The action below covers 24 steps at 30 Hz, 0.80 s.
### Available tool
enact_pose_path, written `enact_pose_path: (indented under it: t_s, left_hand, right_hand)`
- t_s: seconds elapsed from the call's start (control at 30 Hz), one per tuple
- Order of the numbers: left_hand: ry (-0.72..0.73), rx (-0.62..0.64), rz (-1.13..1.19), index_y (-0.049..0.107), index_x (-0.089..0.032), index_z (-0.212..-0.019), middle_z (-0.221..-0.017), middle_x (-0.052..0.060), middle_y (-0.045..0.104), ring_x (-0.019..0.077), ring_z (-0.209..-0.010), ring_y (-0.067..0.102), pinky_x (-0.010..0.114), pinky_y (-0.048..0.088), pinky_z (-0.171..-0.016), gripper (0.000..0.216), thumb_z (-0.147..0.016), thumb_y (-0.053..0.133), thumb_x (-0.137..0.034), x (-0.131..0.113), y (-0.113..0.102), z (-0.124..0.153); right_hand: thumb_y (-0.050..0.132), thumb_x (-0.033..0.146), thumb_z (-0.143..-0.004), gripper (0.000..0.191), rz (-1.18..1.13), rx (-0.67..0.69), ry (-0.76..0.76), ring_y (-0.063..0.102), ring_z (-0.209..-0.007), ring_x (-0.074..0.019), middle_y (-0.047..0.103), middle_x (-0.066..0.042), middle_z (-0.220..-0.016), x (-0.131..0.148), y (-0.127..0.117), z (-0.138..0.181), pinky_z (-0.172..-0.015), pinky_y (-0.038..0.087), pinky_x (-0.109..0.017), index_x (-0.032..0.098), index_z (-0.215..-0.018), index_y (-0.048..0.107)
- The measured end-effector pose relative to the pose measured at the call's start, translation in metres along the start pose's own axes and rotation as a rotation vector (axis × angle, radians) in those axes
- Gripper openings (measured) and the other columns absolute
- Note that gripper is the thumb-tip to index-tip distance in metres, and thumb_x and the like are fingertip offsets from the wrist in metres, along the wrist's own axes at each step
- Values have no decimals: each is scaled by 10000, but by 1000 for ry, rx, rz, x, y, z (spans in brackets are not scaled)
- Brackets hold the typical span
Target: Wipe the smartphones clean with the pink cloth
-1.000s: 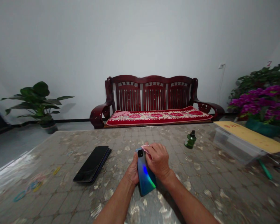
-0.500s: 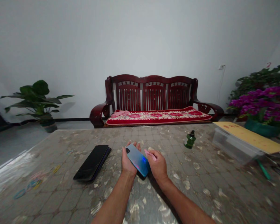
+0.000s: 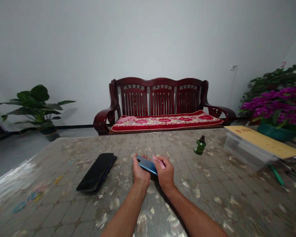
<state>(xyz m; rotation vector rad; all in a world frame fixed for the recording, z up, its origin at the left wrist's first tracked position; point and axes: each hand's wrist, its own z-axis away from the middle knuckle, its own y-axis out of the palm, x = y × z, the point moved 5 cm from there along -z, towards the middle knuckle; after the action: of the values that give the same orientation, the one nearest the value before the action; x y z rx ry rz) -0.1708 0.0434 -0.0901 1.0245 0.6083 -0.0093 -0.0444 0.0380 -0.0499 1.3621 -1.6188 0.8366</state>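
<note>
A blue smartphone (image 3: 147,165) lies tilted in my left hand (image 3: 141,172), whose fingers wrap round it from beneath. Its back faces up and away, with the dark camera patch near the left end and one long edge turned towards me. My right hand (image 3: 165,172) pinches a small pink cloth (image 3: 159,162) at the phone's right end. The right fingers hide that end, and I cannot tell how firmly the cloth presses on it. Both hands are held just over the patterned tablecloth (image 3: 187,204).
Left of my hands lies a black tablet (image 3: 96,172) on a dark case. Coloured bands (image 3: 34,197) are scattered further left. A green bottle (image 3: 200,145) stands right of centre. A clear plastic box (image 3: 249,151) with a yellow sheet (image 3: 262,141) on top sits at right, near purple flowers (image 3: 277,107).
The phone has been tipped so its back shows narrower and its near edge faces me. My left hand has turned and shifted slightly right. The cloth stays in my right hand.
</note>
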Motion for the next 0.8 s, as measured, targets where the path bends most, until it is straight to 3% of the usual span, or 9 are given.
enact_pose_path:
  t_s: [0.17, 0.27, 0.37, 0.47, 0.63, 0.8]
  left_hand:
    - [35, 79, -109, 588, -289, -1049, -900, -14, 608, 160, -862, 639, 304, 508, -867, 171, -969, 546, -434, 7, 2, 5]
    - [90, 186, -227, 593, -257, -947, -871, -21, 598, 135, -793, 616, 270, 516, -807, 164, -954, 582, -421, 6, 4, 7]
    - [134, 260, -291, 587, -246, -909, -887, -16, 599, 136, -814, 610, 270, 517, -795, 195, -901, 653, -429, 5, 3, 6]
    - [148, 269, -411, 610, -231, -934, -895, 1, 595, 159, -857, 603, 288, 515, -815, 340, -836, 680, -549, 3, -2, 4]
    - [270, 386, -892, 651, -223, -956, -923, 11, 614, 203, -931, 586, 307, 486, -852, 513, -793, 597, -706, -8, 4, 10]
    - [190, 460, -1139, 681, -200, -967, -879, 13, 657, 220, -873, 607, 297, 480, -770, 539, -753, 599, -687, -18, 9, 16]
  right_hand:
    - [734, 481, -667, 367, -256, -162, 323, 513, -532, -130, 590, 22, -628, -19, -20, -22, -508, 434, -255, 146, -813, 701]
    - [767, 481, -592, 418, -380, -254, 410, 493, -483, -114, 566, 39, -620, -21, -29, -31, -457, 408, -242, 142, -821, 682]
    - [783, 472, -569, 426, -407, -282, 408, 495, -470, -113, 555, 46, -601, -20, -37, -38, -438, 396, -235, 140, -815, 677]
    - [786, 484, -594, 406, -382, -239, 363, 480, -454, -104, 535, 53, -572, -20, -43, -42, -423, 383, -228, 143, -784, 673]
    - [801, 475, -561, 407, -404, -184, 358, 495, -423, -116, 554, 57, -555, -33, -52, -50, -398, 382, -235, 158, -777, 664]
    - [787, 432, -572, 369, -392, -123, 332, 504, -427, -121, 569, 48, -552, -44, -57, -57, -397, 387, -236, 153, -788, 679]
